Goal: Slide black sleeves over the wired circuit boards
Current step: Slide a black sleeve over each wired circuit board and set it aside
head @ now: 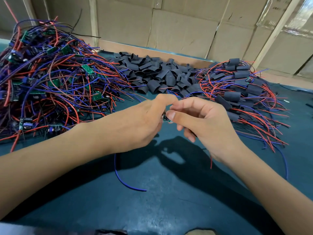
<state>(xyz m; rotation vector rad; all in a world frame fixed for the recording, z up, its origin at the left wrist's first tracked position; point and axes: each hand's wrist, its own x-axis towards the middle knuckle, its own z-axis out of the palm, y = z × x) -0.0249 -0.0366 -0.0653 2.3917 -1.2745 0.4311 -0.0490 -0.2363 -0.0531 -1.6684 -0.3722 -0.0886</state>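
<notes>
My left hand (144,122) and my right hand (203,122) meet above the middle of the table, and both pinch one small green circuit board (166,119) between them. Only a sliver of the board shows between the fingers. A blue wire (125,182) hangs below my left hand and a red wire (211,162) below my right. I see no sleeve in either hand. Loose black sleeves (159,73) lie heaped behind my hands. Bare wired boards (49,78) are piled at the left, and sleeved boards (240,89) at the right.
The table top (152,206) is dark teal. A cardboard wall (186,31) with wooden battens closes off the back. Red and blue wire ends spread out from both piles towards the middle.
</notes>
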